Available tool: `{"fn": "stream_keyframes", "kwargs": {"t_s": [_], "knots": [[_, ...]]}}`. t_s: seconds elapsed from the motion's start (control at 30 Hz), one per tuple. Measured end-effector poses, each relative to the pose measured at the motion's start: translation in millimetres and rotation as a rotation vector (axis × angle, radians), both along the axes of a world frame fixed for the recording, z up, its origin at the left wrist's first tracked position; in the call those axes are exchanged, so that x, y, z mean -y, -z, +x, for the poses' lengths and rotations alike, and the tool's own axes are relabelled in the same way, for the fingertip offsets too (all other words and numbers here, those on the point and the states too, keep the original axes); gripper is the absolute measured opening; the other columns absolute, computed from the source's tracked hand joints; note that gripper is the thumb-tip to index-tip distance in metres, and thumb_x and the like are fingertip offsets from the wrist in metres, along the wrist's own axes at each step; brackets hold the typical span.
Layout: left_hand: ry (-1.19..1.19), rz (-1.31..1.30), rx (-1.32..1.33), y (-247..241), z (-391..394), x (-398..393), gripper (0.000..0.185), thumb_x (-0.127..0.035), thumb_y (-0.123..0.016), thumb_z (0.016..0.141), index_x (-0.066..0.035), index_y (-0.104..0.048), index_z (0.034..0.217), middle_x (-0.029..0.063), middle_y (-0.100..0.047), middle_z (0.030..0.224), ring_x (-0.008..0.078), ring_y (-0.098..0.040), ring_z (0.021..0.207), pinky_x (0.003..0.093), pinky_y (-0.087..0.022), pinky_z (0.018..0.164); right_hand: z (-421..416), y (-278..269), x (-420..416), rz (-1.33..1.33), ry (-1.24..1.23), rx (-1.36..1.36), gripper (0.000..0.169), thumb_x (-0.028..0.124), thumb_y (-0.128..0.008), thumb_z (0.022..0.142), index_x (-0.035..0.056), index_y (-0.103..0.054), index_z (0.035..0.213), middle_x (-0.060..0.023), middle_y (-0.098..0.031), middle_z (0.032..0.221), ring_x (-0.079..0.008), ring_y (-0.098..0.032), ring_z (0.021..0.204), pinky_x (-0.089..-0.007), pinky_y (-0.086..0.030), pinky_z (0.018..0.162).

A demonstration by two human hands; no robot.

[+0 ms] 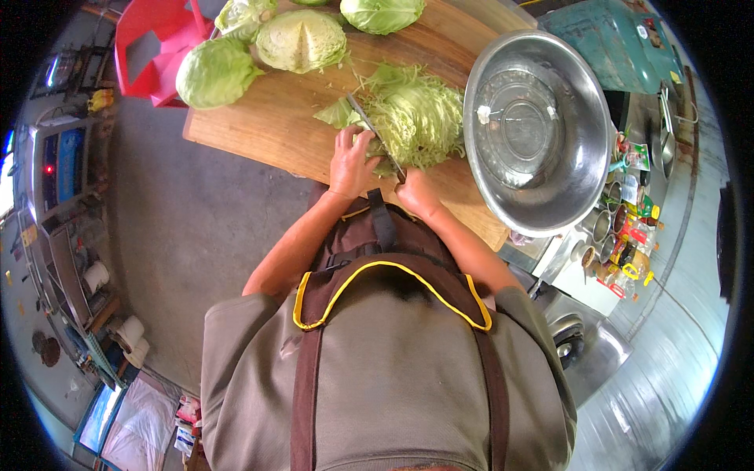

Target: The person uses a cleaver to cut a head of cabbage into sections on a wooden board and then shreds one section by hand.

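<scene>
My right hand (418, 193) grips the handle of a kitchen knife (372, 125), whose blade points up and left across the wooden board (253, 120). Left of the blade, my left hand (349, 162) holds a cabbage piece (337, 113) down with bent fingers close to the steel. Most of that piece is hidden under the hand. Finely shredded cabbage (421, 120) lies heaped against the blade's right side. Beyond my hands sit a cut cabbage half (301, 40), a whole cabbage (215, 73) and another cabbage (383, 12).
A large steel basin (524, 118) overlaps the board's right edge. Behind it lies a green gas cylinder (601, 44). Bottles (636, 235) and metal cups (601, 226) crowd a counter at right. A red plastic stool (162, 65) stands past the board's left end, above concrete floor (194, 218).
</scene>
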State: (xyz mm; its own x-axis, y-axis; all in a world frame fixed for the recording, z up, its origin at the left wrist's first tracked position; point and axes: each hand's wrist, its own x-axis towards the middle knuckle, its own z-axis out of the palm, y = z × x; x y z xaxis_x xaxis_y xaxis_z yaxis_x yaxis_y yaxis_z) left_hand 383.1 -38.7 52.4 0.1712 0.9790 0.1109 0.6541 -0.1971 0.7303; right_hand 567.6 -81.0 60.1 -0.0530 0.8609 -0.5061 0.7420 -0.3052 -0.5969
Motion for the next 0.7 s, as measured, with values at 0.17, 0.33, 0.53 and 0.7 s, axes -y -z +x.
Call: {"fn": "stream_keyframes", "kwargs": {"t_s": [0.17,0.33,0.53,0.7], "knots": [[-0.005,0.012,-0.009,-1.5,1.1,0.1,0.059,-0.009,-0.084,0.070,-0.011,-0.058,0.123,0.0139,-0.051,0.127,0.0393,-0.049,0.121,0.0466,-0.048,0.098,3.6,34.6,7.6,0.071,0.001,-0.040,0.022,0.010,-0.062,0.076,-0.0073,-0.067,0.090,-0.0353,-0.065,0.087,-0.0524,-0.065,0.086,-0.0538,-0.052,0.078],[0.014,0.004,0.007,2.3,0.5,1.2,0.058,-0.013,-0.084,0.074,-0.008,-0.058,0.126,0.0189,-0.051,0.130,0.0395,-0.049,0.123,0.0471,-0.046,0.101,16.0,31.8,7.8,0.051,0.030,-0.058,0.025,0.014,-0.062,0.079,-0.0026,-0.067,0.096,-0.0312,-0.067,0.089,-0.0504,-0.065,0.086,-0.0528,-0.052,0.076],[0.116,0.041,-0.089,-6.1,3.1,3.3,0.071,-0.013,-0.083,0.073,-0.010,-0.052,0.137,0.0195,-0.045,0.140,0.0431,-0.043,0.132,0.0496,-0.044,0.107,21.2,1.5,4.1,0.095,0.053,-0.083,0.024,0.016,-0.064,0.079,0.0014,-0.066,0.098,-0.0277,-0.067,0.088,-0.0485,-0.064,0.084,-0.0527,-0.050,0.075],[0.204,0.024,-0.165,-13.2,1.7,6.5,0.082,-0.005,-0.078,0.072,-0.011,-0.045,0.147,0.0215,-0.038,0.148,0.0463,-0.035,0.140,0.0513,-0.041,0.112,31.5,25.1,4.1,-0.036,0.086,-0.288,0.015,0.011,-0.066,0.081,0.0005,-0.059,0.089,-0.0194,-0.064,0.072,-0.0342,-0.061,0.058,-0.0446,-0.049,0.054]]}}
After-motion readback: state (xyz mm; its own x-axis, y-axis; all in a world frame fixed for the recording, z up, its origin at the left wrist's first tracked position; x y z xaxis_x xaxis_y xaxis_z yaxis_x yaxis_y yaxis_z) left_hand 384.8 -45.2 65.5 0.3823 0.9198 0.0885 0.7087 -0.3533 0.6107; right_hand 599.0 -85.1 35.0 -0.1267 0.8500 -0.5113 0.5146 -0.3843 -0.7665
